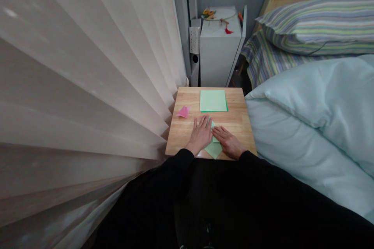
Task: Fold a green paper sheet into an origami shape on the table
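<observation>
- The folded green paper lies at 6 o'clock on the wooden table, taking the far edge as 12, with a pointed corner turned towards the near edge
- For a clean crease, it would seem best to hold the sheet still with the left hand while the right hand presses along the fold in one even stroke
- Light pressure first, then firmer once the edges line up, should guard against a skewed fold; lifting the left fingers too soon could let the paper slip
- The left hand lies palm down, fingers straight, slightly parted and pointing to about 1 o'clock, covering part of the paper's left side
- The right hand slants in from 4 o'clock, fingers straight and close together, tips aimed at 10 to 11 on the paper; its thumb cannot be made out
- Neither hand is clenched or pinching anything
- The green sheets lie at 12 o'clock, the pink folded paper at 10, both apart from the hands
</observation>
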Motion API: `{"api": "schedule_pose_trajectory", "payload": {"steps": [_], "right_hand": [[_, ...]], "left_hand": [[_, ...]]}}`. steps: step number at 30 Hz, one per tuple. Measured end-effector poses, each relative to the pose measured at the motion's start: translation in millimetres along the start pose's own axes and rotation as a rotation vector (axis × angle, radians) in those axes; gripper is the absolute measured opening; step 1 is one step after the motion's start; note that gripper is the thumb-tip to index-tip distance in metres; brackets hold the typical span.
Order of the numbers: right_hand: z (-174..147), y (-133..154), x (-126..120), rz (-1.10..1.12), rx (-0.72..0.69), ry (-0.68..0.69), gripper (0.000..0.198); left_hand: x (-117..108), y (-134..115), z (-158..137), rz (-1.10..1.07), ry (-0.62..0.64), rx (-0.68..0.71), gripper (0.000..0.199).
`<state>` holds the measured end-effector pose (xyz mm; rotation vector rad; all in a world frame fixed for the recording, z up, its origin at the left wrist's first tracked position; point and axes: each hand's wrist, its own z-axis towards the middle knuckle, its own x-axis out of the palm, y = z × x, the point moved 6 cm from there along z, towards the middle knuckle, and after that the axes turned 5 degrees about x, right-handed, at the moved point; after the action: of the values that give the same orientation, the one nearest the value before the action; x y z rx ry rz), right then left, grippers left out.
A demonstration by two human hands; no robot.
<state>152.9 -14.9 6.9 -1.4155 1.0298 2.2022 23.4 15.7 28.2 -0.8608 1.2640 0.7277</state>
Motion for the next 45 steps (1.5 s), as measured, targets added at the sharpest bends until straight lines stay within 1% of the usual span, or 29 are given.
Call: {"api": "schedule_pose_trajectory", "payload": {"steps": [10,15,23,27,32,39,43,45], "right_hand": [[-1.5,-0.9,2.4,0.000,-0.020,0.012,0.075],[-0.6,0.2,3.8,-0.031,-0.023,0.022,0.068],[-0.5,2.2,3.3,-0.062,-0.027,0.019,0.065],[-1.0,3.8,0.9,-0.052,-0.018,-0.002,0.068],[-1.1,2.5,-1.9,-0.046,0.040,-0.041,0.072],[-1.4,-1.5,2.0,-0.016,0.034,-0.010,0.079],[-0.2,-1.0,2.3,-0.013,0.030,0.018,0.076],[0.4,0.8,0.2,-0.013,0.037,0.032,0.071]], "left_hand": [[-1.1,-0.8,-0.2,0.000,0.012,-0.003,0.060],[-5.5,-0.7,3.6,0.004,0.011,-0.011,0.057],[-19.4,2.6,8.3,-0.005,-0.065,-0.017,0.056],[-17.6,7.5,6.1,-0.035,-0.115,0.007,0.052],[-11.4,13.9,5.0,-0.087,-0.150,0.022,0.049],[-7.9,22.6,2.1,-0.170,-0.155,0.080,0.038],[-5.9,24.2,0.0,-0.160,-0.169,0.085,0.037],[-5.5,23.5,-0.4,-0.152,-0.176,0.086,0.038]]}}
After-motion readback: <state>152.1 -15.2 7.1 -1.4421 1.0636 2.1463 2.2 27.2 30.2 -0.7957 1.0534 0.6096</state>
